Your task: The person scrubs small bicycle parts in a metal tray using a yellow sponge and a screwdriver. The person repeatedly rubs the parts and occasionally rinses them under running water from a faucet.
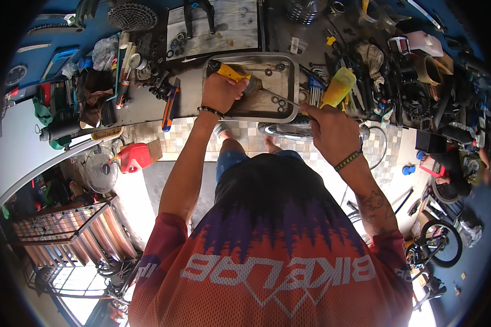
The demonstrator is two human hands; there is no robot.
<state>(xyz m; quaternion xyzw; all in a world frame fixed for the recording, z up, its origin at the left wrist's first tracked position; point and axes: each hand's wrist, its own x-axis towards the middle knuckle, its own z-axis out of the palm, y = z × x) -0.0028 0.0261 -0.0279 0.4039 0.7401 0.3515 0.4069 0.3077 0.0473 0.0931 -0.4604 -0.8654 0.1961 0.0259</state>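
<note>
Over the left part of a shallow metal tray [295,82], my left hand [219,94] is closed round a yellow-and-black cylindrical tool [225,71]; its grey-brown end is partly hidden. My right hand [335,129] is closed at the tray's right edge. From its fingers a thin metal rod [281,97] reaches left over the tray to the end of the yellow-and-black tool. A bit of yellow shows at the fingers, but the rod's handle is hidden. Small dark rings [279,101] lie in the tray. Close by my right fingers is a translucent yellow squeeze bottle [339,87].
An orange-and-blue utility knife [171,105] lies at the bench's front edge. Behind the tray, a stained white board [237,27] carries a dark fork-shaped part and rings. Tools crowd both sides of the bench. A red container [135,158] and a fan [100,169] stand at lower left.
</note>
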